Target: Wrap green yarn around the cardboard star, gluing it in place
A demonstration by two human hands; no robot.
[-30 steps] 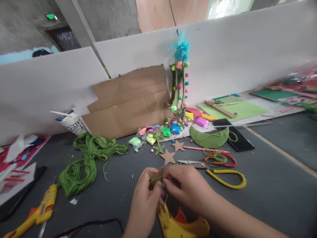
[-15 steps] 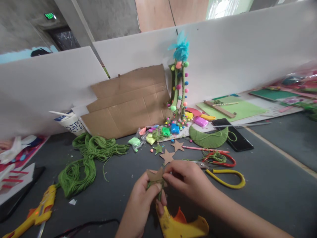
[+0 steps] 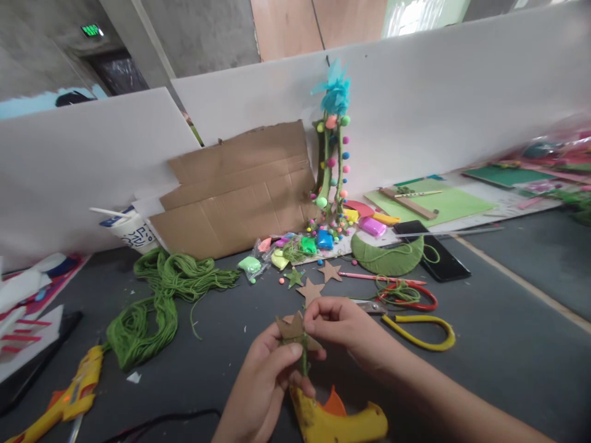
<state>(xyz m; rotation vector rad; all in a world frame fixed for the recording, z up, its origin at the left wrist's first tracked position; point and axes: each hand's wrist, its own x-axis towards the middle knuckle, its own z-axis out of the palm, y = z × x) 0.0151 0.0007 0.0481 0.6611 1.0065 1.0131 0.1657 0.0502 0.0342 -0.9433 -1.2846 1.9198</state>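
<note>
My left hand (image 3: pixel 272 369) is closed around a brown cardboard star (image 3: pixel 292 329) with green yarn (image 3: pixel 304 357) wound over part of it. Thumb and fingers clamp the star from both sides. At the star's right edge, my right hand (image 3: pixel 339 323) is closed in a pinch on the yarn; its fingertips partly hide the strand. Just beyond the hands lie two bare cardboard stars, one nearer (image 3: pixel 311 291) and one farther (image 3: pixel 330 272), beside a small green star (image 3: pixel 294 278). A yellow glue gun (image 3: pixel 339 421) lies below my hands.
Scissors (image 3: pixel 418 332) with red and yellow handles lie right of my hands, near a pink pencil (image 3: pixel 383 279), green crescent (image 3: pixel 388 255) and phone (image 3: pixel 434 252). Green yarn skeins (image 3: pixel 143 326) and another glue gun (image 3: pixel 76 391) are left. A pom-pom-decorated stand (image 3: pixel 332 166) and cardboard (image 3: pixel 240 197) stand behind.
The star has turned slightly in my left hand, and more of its points and wound yarn show. My right hand stays pinched at its edge, shifted only slightly.
</note>
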